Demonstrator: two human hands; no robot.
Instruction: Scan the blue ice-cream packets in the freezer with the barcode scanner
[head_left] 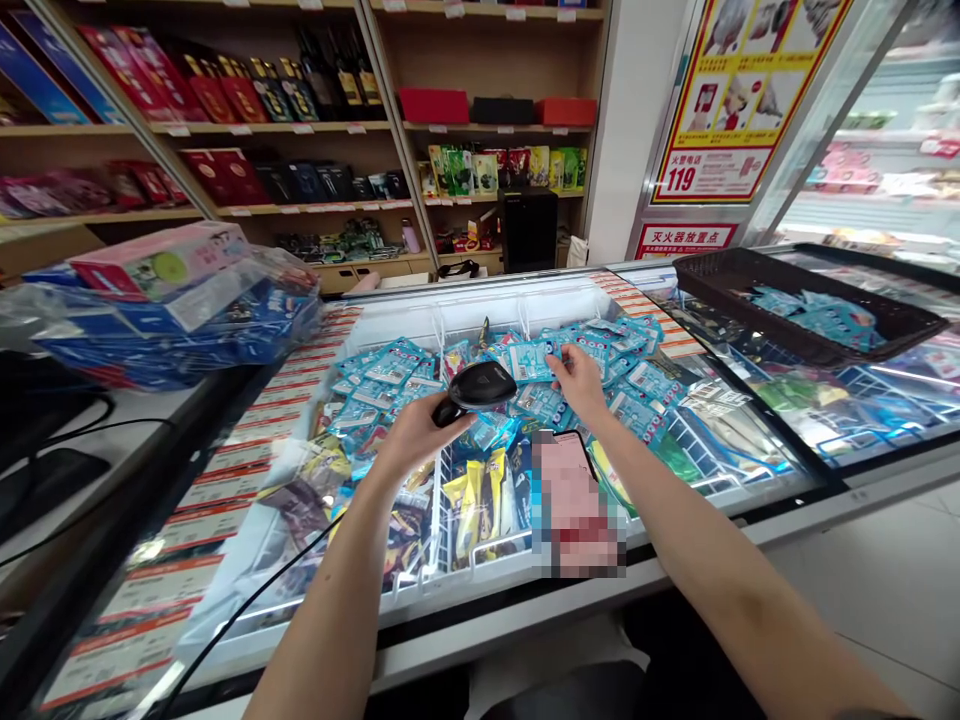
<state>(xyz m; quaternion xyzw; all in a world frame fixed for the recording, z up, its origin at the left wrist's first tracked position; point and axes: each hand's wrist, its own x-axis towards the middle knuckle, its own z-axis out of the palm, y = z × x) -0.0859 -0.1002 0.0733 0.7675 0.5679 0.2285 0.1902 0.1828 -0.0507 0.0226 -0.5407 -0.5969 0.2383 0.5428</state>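
Observation:
My left hand (420, 428) is wrapped round the handle of a black barcode scanner (484, 384), its head turned to the right over the freezer's glass top. My right hand (579, 380) pinches the right end of a light blue packet (531, 361) between thumb and fingers. Many similar blue packets (390, 366) lie spread across the glass on both sides of my hands. Below my right forearm a phone (576, 490) rests on the glass, its screen blurred out. A black cable (262, 590) runs along the left near my forearm.
Ice creams in wire baskets (480, 500) show through the glass. A dark tray (810, 300) with more blue packets stands at the right. Plastic-wrapped boxes (172, 290) are piled at the left. Shelves of goods (495, 125) line the back wall.

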